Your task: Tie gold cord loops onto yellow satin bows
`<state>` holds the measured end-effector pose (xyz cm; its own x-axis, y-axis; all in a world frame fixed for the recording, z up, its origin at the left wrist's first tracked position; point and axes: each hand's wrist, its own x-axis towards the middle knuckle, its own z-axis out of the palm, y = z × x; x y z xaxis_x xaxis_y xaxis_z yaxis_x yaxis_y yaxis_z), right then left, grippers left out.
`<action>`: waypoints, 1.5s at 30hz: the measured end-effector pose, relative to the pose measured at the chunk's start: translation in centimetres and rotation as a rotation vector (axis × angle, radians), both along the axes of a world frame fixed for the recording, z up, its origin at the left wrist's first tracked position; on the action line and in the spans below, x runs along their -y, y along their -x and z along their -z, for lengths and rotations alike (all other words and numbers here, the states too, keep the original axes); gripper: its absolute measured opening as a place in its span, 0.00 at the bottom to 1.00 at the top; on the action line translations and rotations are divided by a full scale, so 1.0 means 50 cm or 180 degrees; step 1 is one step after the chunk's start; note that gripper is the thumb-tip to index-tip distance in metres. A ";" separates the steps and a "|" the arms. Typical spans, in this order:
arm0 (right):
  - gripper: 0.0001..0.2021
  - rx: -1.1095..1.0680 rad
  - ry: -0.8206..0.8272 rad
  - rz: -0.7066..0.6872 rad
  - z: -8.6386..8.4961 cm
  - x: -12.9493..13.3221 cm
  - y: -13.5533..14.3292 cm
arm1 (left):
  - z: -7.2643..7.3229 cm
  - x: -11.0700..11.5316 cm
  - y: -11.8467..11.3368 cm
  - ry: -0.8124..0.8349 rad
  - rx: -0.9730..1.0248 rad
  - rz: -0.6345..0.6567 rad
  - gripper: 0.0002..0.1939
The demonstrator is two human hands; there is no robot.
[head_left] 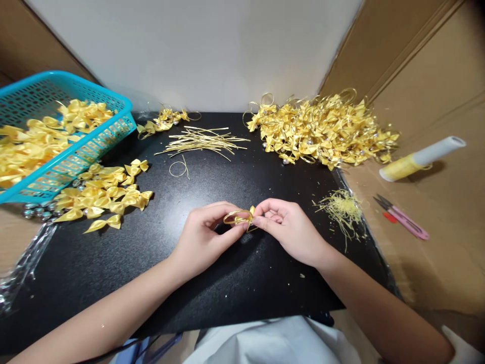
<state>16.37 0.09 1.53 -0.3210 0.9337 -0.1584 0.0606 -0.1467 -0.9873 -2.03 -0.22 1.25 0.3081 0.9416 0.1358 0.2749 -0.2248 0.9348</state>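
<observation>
Near the middle of the black table, my left hand (208,233) pinches a small gold bow with a gold cord loop (232,216) between thumb and fingers. My right hand (288,227) grips the same bow from the right, its thumb and forefinger closed at the knot. The fingertips of both hands nearly meet and hide part of the bow. Beyond them lie a bundle of gold cords (202,140) and a single looped cord (180,169). Loose yellow bows (109,189) are spread to the left, beside small silver bells (40,211).
A blue basket (71,151) of bows stands at the left. Bows with loops (314,131) are heaped at the back right, with a smaller group (166,120) back left. Yellow thread scraps (343,210), pink snips (407,221) and a yellow-wrapped tube (420,159) lie right.
</observation>
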 end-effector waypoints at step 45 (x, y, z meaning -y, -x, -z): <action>0.06 0.0220 -0.0611 0.0701 0.025 0.026 0.027 | 0.002 0.006 -0.010 -0.1299 -0.0437 -0.0364 0.03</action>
